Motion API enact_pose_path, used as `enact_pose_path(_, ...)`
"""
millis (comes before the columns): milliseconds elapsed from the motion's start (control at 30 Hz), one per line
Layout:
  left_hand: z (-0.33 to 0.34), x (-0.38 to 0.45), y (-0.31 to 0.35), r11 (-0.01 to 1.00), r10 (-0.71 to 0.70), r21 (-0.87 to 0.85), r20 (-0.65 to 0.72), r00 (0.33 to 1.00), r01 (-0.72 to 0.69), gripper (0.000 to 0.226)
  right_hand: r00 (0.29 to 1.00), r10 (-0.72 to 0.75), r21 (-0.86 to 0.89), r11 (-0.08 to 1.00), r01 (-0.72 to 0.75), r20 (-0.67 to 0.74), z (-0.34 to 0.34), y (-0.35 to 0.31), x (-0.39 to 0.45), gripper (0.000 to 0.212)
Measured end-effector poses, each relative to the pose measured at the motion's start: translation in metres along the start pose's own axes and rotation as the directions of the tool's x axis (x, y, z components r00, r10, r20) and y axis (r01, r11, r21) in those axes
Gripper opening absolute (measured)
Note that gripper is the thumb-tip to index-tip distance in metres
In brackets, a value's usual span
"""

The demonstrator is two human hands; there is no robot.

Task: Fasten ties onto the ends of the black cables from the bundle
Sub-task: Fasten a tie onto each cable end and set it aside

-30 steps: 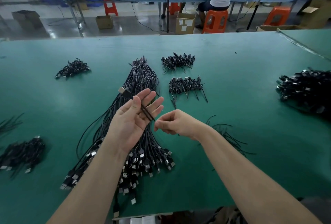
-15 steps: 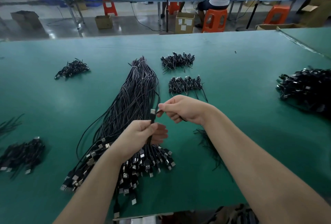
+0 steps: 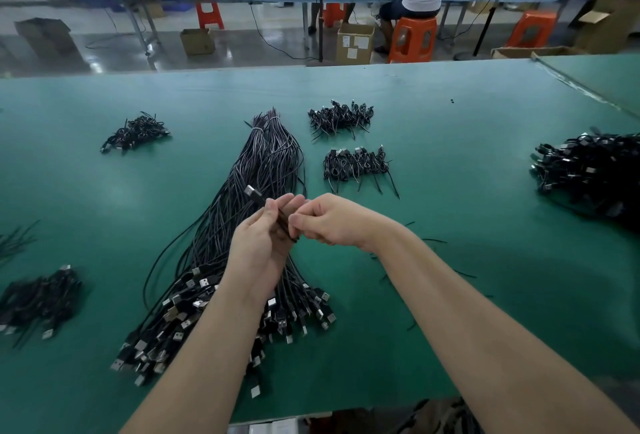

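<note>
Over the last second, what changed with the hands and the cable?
Both hands rose together from low over the bundle; the left hand now holds the black USB-tipped cable tilted away, and the right hand pinches beside it. The big black cable bundle and tied piles stayed put.

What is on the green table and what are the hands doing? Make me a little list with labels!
table: green
big bundle: long black cables lying in the middle, plugs toward the person
left hand: holds one cable end, plug sticking up
right hand: pinches at the same cable beside the left fingers
small piles: coiled cables at far left, two behind the hands
large pile: right edge
loose ties: thin black strips by the right arm
</note>
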State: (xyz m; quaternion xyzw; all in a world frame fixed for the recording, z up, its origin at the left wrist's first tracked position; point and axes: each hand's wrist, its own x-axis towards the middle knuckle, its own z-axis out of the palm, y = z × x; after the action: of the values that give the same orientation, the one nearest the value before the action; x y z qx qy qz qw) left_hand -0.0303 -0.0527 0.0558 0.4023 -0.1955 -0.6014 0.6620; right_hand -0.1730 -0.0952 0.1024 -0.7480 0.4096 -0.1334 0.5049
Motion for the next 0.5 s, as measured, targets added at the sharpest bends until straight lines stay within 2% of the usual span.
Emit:
enact_pose_path(167, 0.009, 0.000, 0.015, 0.992, 0.038, -0.121, -0.042, 0.998, -0.043, 0.038, 0.999, -0.006, 0.016, 1.000, 0.005, 0.039, 0.004, 0.007, -0.001, 0.032)
enact_pose_path(500, 0.005, -0.005, 0.019, 0.988, 0.113, -0.110, 0.050, 0.992, -0.107, 0.030, 0.998, -0.048, 0.026, 0.999, 0.047, 0.040, 0.006, 0.003, -0.005, 0.030)
